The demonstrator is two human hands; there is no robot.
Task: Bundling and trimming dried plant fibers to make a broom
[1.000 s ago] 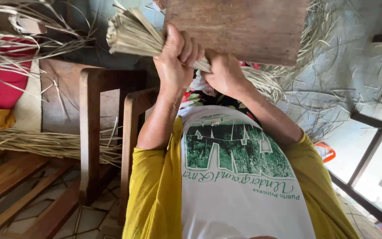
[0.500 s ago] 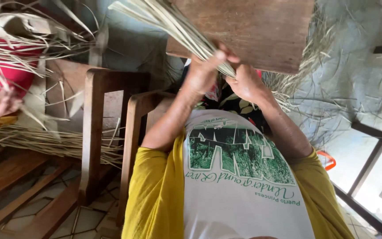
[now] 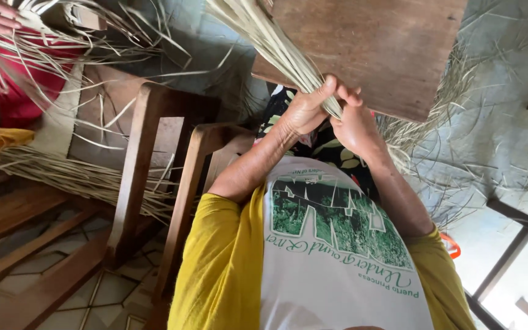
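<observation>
Head view: dried leaf-strip bundle [image 3: 270, 43] was clamped by left hand [image 3: 304, 110] and right hand [image 3: 355, 125] together; loose strips [image 3: 62, 174] were left ungathered.

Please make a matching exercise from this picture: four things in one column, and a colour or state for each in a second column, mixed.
1. bundle of dried leaf strips
2. wooden board
3. sleeve
4. wooden chair

a. yellow
b. brown, flat, behind the hands
c. pale, gripped by both hands
d. standing at the left, unoccupied

Pairs: 1-c, 2-b, 3-a, 4-d
</observation>
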